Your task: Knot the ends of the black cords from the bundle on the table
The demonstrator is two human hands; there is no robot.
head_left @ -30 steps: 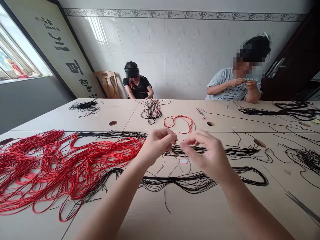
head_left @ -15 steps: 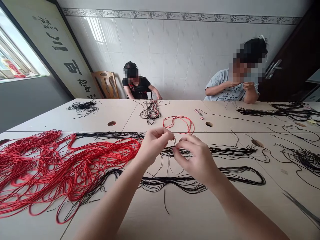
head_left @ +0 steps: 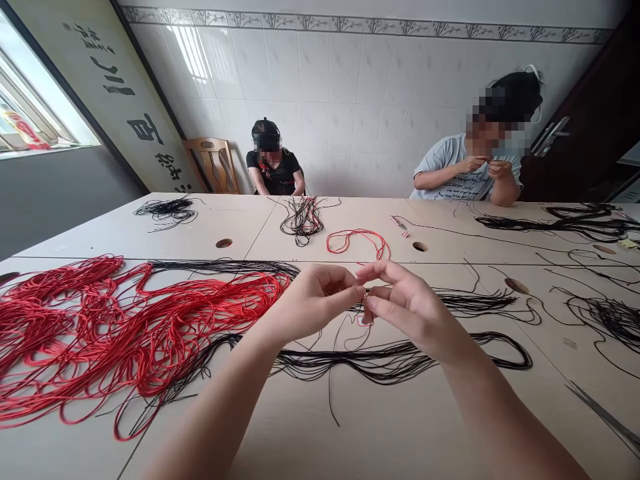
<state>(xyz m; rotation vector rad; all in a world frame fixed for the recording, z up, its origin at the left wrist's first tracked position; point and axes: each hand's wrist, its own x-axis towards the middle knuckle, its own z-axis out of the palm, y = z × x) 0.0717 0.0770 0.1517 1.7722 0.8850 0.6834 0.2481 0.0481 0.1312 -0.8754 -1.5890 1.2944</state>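
My left hand [head_left: 325, 297] is over the middle of the table, thumb and forefinger pinched on a thin black cord [head_left: 369, 333]. Loose strands of this cord hang below the fingers. Meeting it from the right, my right hand [head_left: 407, 303] has its thumb and fingertips closed at the same spot on the cord; the exact grip is partly hidden. Behind and below the hands lies a bundle of black cords [head_left: 475, 303]. Nearer to me is a longer looped black bundle [head_left: 395, 373]. A small red-edged white label [head_left: 364, 321] shows just under the fingers.
A large tangle of red cord [head_left: 165, 320] spreads at the left. Scissors [head_left: 603, 410] lie at the right edge. A red cord loop [head_left: 357, 233] and black bundles [head_left: 167, 210] are farther back. Two people sit across the table [head_left: 280, 427], which has round holes.
My right hand came in to the cord at my left fingertips, then its fingers shifted and rose against the left hand. The left hand turned slightly, moving right. A co-worker's arm reached out and drew back.
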